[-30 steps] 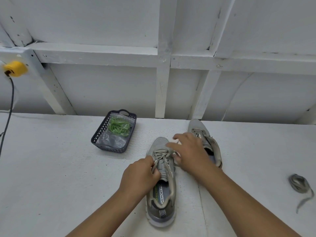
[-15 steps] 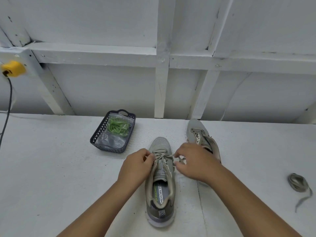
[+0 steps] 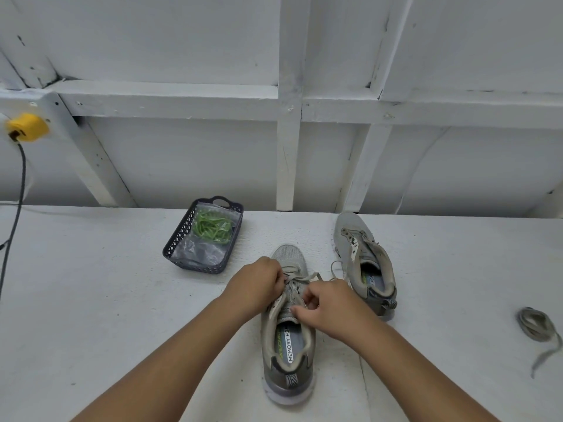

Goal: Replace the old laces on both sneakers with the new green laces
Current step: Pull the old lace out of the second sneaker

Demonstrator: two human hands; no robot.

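Observation:
A grey sneaker (image 3: 288, 345) lies in the middle of the white table, heel toward me, with its old grey lace (image 3: 304, 279) partly loosened. My left hand (image 3: 256, 284) pinches the lace at the shoe's left eyelets. On the right side, my right hand (image 3: 329, 306) pinches the same lace over the tongue. The second grey sneaker (image 3: 364, 260) lies to the right with no lace in it. Green laces (image 3: 211, 228) sit in a clear bag inside a dark basket (image 3: 182, 236).
A removed grey lace (image 3: 537, 328) lies coiled at the right of the table. A yellow plug (image 3: 27, 127) with a black cable (image 3: 13, 220) hangs at the far left. A white framed wall rises behind the table.
My right hand has moved back toward me, off the second sneaker and onto the near shoe's tongue. My left hand has shifted forward to the upper eyelets. More lace is loose.

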